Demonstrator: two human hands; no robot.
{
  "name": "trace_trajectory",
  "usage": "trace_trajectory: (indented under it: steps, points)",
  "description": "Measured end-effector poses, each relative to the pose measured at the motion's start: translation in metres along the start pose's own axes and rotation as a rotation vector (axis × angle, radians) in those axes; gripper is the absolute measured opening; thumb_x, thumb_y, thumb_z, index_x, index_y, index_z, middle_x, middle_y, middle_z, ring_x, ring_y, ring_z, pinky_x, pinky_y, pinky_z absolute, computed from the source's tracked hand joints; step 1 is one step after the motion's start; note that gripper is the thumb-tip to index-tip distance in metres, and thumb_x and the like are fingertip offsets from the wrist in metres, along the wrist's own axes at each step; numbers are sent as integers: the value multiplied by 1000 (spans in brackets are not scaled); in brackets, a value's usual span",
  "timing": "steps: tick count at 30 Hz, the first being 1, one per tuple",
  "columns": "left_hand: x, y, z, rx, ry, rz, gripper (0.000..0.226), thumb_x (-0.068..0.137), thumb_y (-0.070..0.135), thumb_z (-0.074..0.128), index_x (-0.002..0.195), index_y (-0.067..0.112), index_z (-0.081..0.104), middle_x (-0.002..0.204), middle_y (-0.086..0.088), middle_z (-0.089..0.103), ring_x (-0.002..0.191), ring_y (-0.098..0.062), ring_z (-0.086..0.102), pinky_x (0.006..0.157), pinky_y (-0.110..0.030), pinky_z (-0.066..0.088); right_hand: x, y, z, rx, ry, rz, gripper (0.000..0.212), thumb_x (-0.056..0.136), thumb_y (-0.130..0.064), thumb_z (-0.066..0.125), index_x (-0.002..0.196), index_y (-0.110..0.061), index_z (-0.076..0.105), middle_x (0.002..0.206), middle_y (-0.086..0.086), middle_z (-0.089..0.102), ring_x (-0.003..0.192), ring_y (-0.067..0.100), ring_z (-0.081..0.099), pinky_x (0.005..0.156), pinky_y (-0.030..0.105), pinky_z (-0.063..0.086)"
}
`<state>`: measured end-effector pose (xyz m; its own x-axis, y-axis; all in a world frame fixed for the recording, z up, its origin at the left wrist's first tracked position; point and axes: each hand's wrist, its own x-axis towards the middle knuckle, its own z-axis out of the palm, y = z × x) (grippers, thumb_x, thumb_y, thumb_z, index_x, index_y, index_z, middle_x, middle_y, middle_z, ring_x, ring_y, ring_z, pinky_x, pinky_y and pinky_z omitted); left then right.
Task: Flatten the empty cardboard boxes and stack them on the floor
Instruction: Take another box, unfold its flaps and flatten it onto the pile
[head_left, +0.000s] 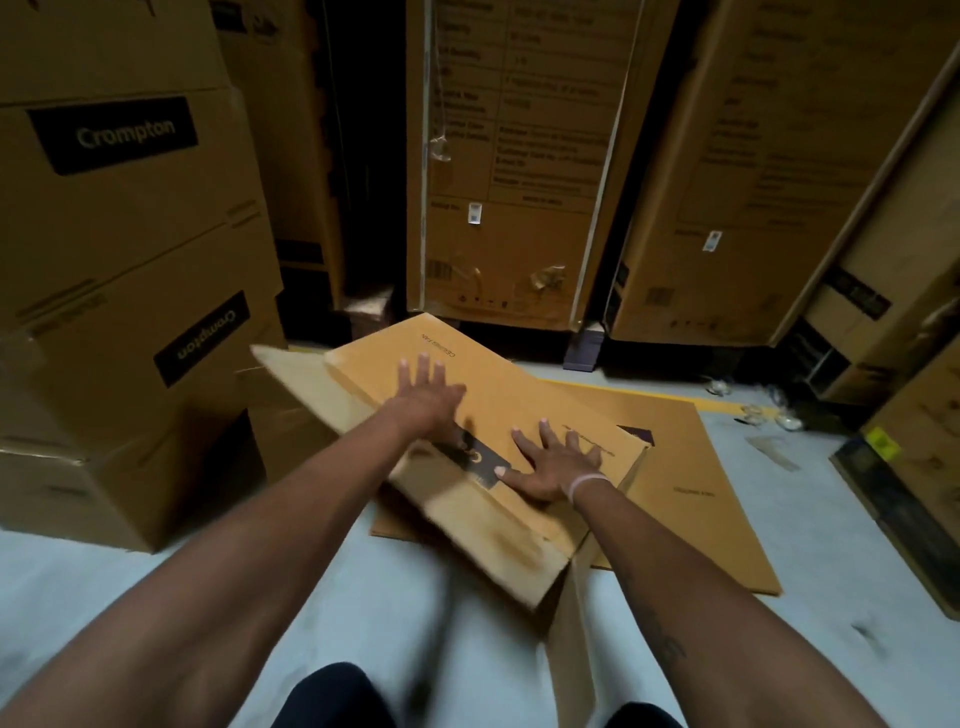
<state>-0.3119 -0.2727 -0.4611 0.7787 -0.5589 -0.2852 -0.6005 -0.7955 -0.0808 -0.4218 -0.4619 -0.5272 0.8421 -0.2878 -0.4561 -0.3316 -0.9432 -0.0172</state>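
Stacked cartons (130, 218) surround; left hand (426, 395) and right hand (550, 462), fingers spread, press box (498, 405) flat onto sheet (696, 467); next, collapse flaps.

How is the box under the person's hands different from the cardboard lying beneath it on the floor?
The box under the hands is only partly collapsed, tilted with flaps sticking out; the flattened cardboard sheet lies fully flat on the floor. Both hands, left hand and right hand, press the box; nothing touches the sheet but the box. Both are plain brown cardboard.

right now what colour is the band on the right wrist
Pale pink wristband, clearest in the head view.
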Motion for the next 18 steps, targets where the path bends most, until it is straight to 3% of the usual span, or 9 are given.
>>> trace_trajectory:
  steps: [2,5,8,11,14,16,18]
  points:
    - [9,31,7,-8,-190,115,108,86,76,59,166,29,2,172,-11,-12,155,-44,-16,122,-67,-7,-2,3,-1,-51,39,-57,85,91,-85,32,161,-51,0,173,-5,-14,158,40,-4,117,67,14]
    - [24,73,33,-124,-255,129,122,77,92,50,164,31,-11,172,-7,-13,157,-43,-11,121,-71,1,1,23,-9,-66,135,-129,76,98,-62,49,164,-40,18,173,-3,10,153,37,18,115,56,27]
    - [28,107,57,-214,-291,73,135,65,101,46,161,32,-20,167,-4,-31,153,-47,-21,113,-82,1,7,61,-15,133,282,-94,72,97,-41,63,161,-31,32,167,3,31,147,34,30,117,47,34]
    - [28,123,72,-250,-296,6,145,57,105,46,158,32,-28,160,-8,-43,147,-53,-32,107,-86,-5,17,111,-9,307,368,84,90,86,-54,75,161,-27,32,166,7,28,151,34,25,120,46,32]
    - [32,113,86,-251,-254,-5,149,53,107,45,153,32,-36,155,-9,-50,142,-54,-38,105,-86,-7,32,159,9,564,222,54,115,60,-80,83,156,-34,38,158,-2,44,146,28,41,118,48,38]
    - [35,100,98,-257,-234,7,151,50,108,45,152,33,-38,153,-8,-53,142,-53,-40,105,-86,-8,43,174,20,661,158,-3,112,51,-81,87,148,-39,48,143,-11,59,131,18,56,110,46,48]
    - [37,88,105,-280,-217,31,151,48,108,46,152,35,-38,152,-6,-54,142,-51,-40,105,-86,-10,37,164,16,719,166,-21,99,56,-71,91,141,-36,55,132,-11,65,118,17,64,95,45,59]
